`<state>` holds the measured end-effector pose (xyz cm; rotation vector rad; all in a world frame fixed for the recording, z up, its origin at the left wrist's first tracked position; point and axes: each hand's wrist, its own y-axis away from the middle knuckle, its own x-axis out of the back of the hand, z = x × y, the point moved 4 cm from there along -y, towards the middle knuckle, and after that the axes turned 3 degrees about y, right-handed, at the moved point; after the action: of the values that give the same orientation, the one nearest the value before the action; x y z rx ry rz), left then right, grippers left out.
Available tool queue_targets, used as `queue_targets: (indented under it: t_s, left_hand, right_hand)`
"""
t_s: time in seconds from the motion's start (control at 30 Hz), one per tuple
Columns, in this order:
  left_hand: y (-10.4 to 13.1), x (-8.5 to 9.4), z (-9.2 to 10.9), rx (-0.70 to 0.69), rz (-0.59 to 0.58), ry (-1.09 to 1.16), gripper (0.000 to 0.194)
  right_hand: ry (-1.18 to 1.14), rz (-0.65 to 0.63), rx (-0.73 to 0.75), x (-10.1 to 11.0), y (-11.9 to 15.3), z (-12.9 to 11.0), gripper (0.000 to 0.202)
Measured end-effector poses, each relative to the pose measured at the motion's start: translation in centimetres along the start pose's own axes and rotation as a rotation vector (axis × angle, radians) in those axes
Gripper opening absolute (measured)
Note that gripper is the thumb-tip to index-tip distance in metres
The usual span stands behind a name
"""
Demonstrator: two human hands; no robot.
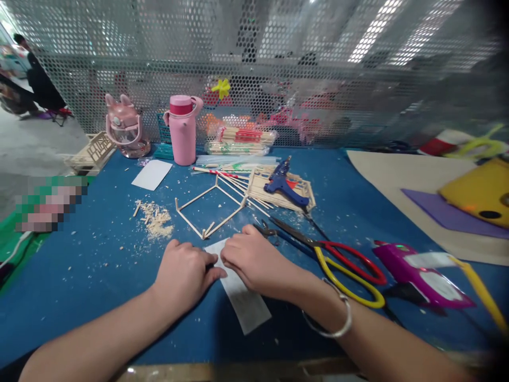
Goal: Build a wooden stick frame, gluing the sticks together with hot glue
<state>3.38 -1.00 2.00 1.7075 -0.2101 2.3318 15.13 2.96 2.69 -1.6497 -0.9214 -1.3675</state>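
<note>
1. The white paper strip (248, 310) lies slanting on the blue tabletop (99, 286), between the left hand (185, 270) and the right hand (252, 260); its lower end points toward the person.
2. The left thumb and index finger are close together at the strip's left edge; the right fingers are curled over its upper part. Whether they clamp it, I cannot tell.
3. The stick frame (226, 219) is just beyond the hands, the scissors (318, 244) to their right.
4. Leftward there is wide room; the front edge (191, 370) is near.

Perforated partition (159, 53), blue tabletop (107, 276), grey floor (24, 143)
</note>
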Motion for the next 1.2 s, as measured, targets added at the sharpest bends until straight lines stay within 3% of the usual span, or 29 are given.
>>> queue_targets:
  t_s: [0.37, 0.5, 0.87, 0.97, 1.07, 1.2]
  left_hand:
    - [0.1, 0.0, 0.0, -0.013, 0.029, 0.003, 0.035]
    - [0.1, 0.0, 0.0, -0.018, 0.02, -0.018, 0.037]
    - [0.0, 0.1, 0.1, -0.027, 0.024, -0.042, 0.035]
    - [0.0, 0.1, -0.1, -0.033, 0.044, -0.031, 0.033]
    - [0.0, 0.6, -0.4, -0.057, 0.128, 0.062, 0.031]
    - [0.0, 1.6, -0.7, -0.119, 0.271, 0.246, 0.027]
  right_hand:
    - [0.017, 0.063, -0.027, 0.0, 0.2, 0.0, 0.021]
    - [0.006, 0.019, -0.032, -0.1, 0.1, -0.1, 0.02]
    - [-0.016, 0.05, -0.093, 0.0, -0.1, 0.0, 0.017]
    - [-0.292, 0.1, -0.187, 0.4, -0.5, 1.0, 0.015]
    - [-0.803, 0.121, -0.298, 0.4, -0.4, 1.8, 0.017]
    - [-1.198, 0.061, -0.304, -0.1, -0.1, 1.4, 0.026]
